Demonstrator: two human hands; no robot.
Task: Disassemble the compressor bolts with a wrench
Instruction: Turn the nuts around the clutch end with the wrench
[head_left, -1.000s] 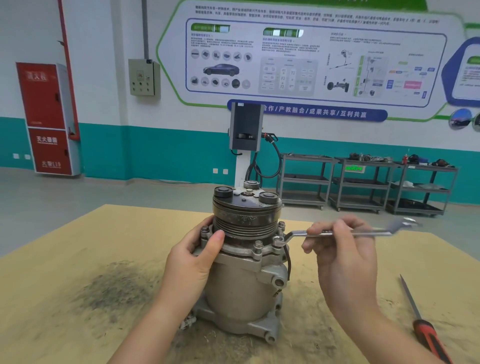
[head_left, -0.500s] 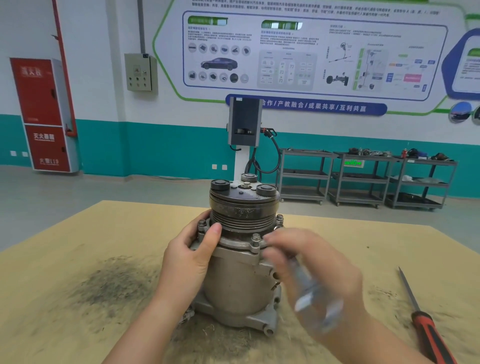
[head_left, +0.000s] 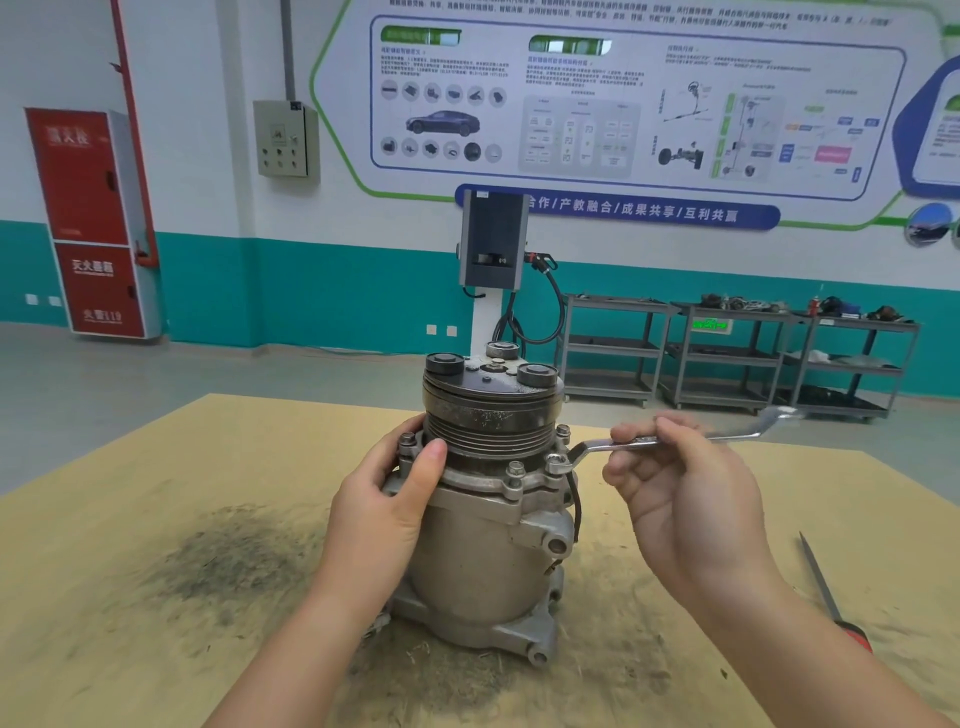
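Note:
A grey metal compressor (head_left: 483, 561) stands upright on the tan table (head_left: 156, 649), its dark grooved pulley on top. Several flange bolts ring its collar; one bolt (head_left: 516, 468) shows at the front. My left hand (head_left: 384, 504) grips the compressor's left side, thumb on the flange below the pulley. My right hand (head_left: 685, 493) holds a silver ring wrench (head_left: 613, 444) by its middle. The wrench's ring end sits over the right-hand flange bolt (head_left: 557, 461), and its shaft points right and away.
A red-handled screwdriver (head_left: 826, 592) lies on the table at the right, partly behind my right forearm. A dark dusty patch covers the table left of the compressor. Beyond the table stand grey shelf carts (head_left: 727, 358) and a charging post (head_left: 493, 244).
My right hand swung the wrench toward me in a blur, then brought it back out to the right with the ring on the right-hand bolt. My left hand stayed on the compressor.

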